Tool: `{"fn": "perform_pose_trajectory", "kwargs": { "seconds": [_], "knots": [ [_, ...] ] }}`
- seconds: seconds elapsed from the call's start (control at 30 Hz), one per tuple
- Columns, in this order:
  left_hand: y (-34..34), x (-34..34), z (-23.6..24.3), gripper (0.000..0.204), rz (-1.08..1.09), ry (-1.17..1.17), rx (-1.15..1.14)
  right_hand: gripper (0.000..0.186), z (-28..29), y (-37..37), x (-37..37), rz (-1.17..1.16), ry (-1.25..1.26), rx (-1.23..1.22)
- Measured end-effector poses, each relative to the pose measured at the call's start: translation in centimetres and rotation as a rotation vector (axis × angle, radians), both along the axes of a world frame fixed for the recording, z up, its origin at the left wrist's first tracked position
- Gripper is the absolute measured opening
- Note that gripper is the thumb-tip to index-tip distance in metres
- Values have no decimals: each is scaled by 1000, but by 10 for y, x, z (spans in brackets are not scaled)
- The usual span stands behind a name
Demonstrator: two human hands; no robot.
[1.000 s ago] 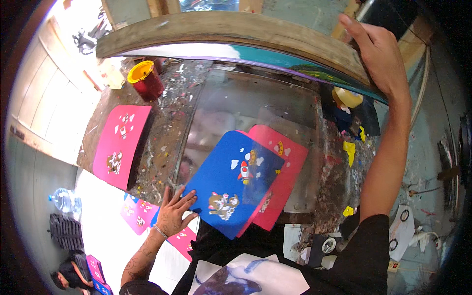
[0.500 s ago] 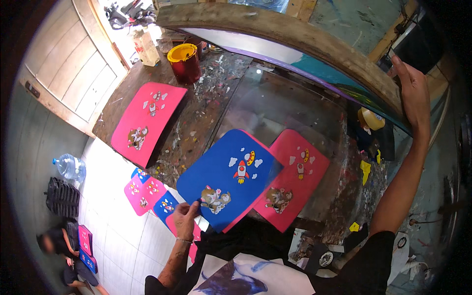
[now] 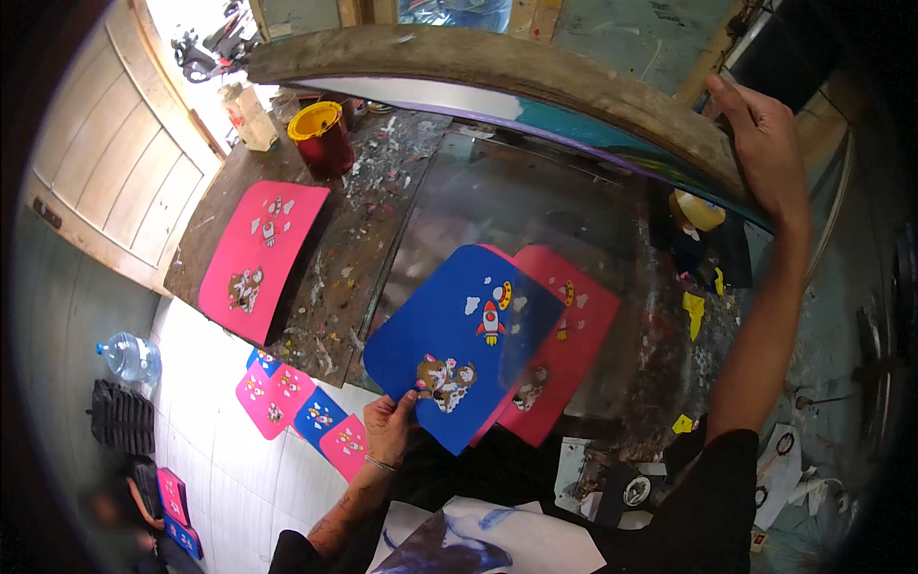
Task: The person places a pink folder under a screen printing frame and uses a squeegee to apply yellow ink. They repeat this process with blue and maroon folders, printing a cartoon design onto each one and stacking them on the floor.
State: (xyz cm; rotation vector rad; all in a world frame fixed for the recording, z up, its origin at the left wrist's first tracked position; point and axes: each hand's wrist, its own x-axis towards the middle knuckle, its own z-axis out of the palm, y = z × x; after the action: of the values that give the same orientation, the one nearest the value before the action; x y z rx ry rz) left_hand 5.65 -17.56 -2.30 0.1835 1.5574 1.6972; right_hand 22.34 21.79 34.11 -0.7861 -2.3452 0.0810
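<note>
1. The blue printed sheet (image 3: 459,344) is pinched at its near corner by the left hand (image 3: 390,426), fingers closed on it, and is held over the glass plate (image 3: 497,206) of the counter (image 3: 359,239), overlapping a pink printed sheet (image 3: 564,335) lying there.
2. The raised wooden frame (image 3: 497,81) is gripped at its right end by the right hand (image 3: 760,143), fingers wrapped over the edge.
3. A slip of that grip is judged the main risk: the frame could drop onto the left hand and the sheets beneath.
4. With only one corner held, the blue sheet may sag or slide, and its fresh-looking print could be smeared against the pink sheet or the paint-spattered counter.
5. A second pink sheet (image 3: 260,256) lies at the counter's left end, near a red pot with a yellow rim (image 3: 323,139).
6. Small pink and blue sheets (image 3: 301,411) lie on the tiled floor (image 3: 229,459), beside a water bottle (image 3: 129,356).
7. Yellow scraps (image 3: 695,308) and clutter crowd the right edge, narrowing free room there.
</note>
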Motion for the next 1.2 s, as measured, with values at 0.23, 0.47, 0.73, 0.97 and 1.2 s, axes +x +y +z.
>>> {"fn": "perform_pose_trajectory", "kwargs": {
  "seconds": [0.23,0.47,0.73,0.97,1.2],
  "knots": [
    [22,16,24,18,-50,-55,13,56,1,0,1,-9,-30,131],
    [52,35,10,16,-33,-36,22,59,-1,1,0,13,-21,119],
    [56,39,37,24,99,102,-20,73,-2,1,1,-35,-31,171],
    [58,20,47,26,3,751,-51,77,0,0,0,-37,-55,144],
    [46,-33,73,12,117,149,107,56,4,4,1,14,-51,162]
  ]
}}
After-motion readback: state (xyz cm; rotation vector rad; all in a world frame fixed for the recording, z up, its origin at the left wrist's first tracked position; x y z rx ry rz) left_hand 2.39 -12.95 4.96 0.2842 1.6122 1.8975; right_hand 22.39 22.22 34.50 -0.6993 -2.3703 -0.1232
